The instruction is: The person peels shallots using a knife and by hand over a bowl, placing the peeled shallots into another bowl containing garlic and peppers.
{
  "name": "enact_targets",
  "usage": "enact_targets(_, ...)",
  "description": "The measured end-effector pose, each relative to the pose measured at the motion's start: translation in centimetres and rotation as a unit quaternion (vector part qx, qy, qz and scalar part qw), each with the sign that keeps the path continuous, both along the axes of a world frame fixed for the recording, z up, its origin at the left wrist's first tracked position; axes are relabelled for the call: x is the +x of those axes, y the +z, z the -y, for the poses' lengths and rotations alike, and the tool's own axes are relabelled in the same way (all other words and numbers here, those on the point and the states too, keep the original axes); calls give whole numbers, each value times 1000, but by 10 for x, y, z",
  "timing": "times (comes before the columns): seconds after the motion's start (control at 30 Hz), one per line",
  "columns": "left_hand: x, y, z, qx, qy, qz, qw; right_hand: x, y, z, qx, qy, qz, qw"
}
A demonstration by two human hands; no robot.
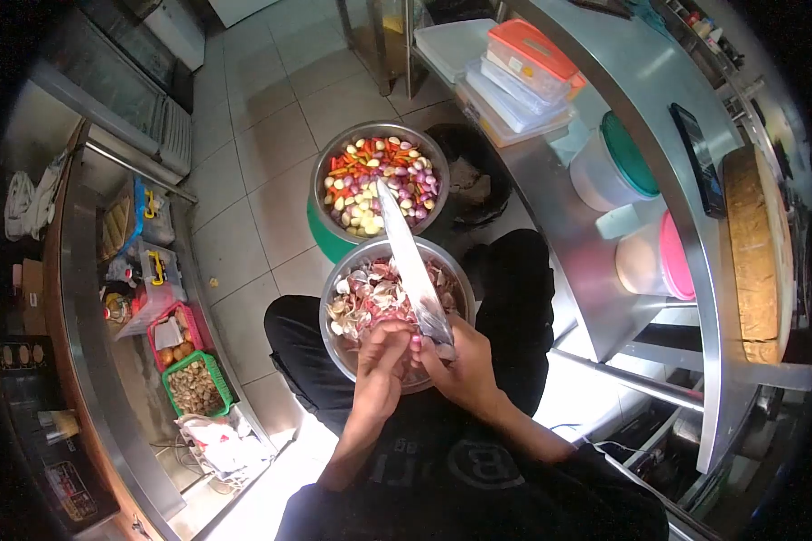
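Observation:
My right hand (465, 368) is closed around the handle end of a large knife (410, 257), its broad blade pointing away from me. My left hand (381, 368) pinches a small pinkish shallot (416, 343) close to the right thumb, partly hidden by fingers. Both hands are over the near side of a metal bowl (332, 335), held at my lap and full of papery skins (361, 293). Beyond it, a second metal bowl (317, 185) contains peeled garlic (363, 216), purple shallots (421, 185) and red chilies (361, 164). The knife tip overlaps this bowl in view.
On my right, a steel shelf unit (568, 261) carries plastic containers (528, 68), lidded tubs (604, 171) and, higher up, a phone (697, 158) and a round wooden block (753, 257). At left, a low shelf holds a green basket (198, 385) and a pink basket (173, 335).

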State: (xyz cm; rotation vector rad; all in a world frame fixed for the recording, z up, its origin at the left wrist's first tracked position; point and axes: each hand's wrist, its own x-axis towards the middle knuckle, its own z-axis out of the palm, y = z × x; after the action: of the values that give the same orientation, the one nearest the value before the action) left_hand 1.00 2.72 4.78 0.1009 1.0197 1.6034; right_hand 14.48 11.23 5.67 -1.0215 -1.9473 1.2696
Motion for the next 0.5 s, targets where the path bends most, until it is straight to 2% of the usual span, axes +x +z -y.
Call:
enact_targets(0.07, 2, -8, 2, 36, 8, -70, 997, -1, 1, 1, 3, 5, 5, 1000)
enact_targets(0.17, -4, -13, 1, 33, -6, -98, 995, -4, 4, 1, 11, 4, -14, 1000)
enact_targets(0.23, -8, 1, -2, 27, -3, -103, 994, -3, 4, 0, -37, -1, -40, 999)
enact_targets(0.33, -13, 5, 1, 19, -5, -126, 992, -1, 6, -2, -70, -28, -3, 997)
enact_targets(0.47, -23, -6, 12, 5, -27, -167, 986, 2, 3, -10, -76, -12, 3, 997)
enact_targets(0.5, -23, -6, 13, 3, -25, -166, 986, 2, 0, -10, -34, -3, 8, 999)
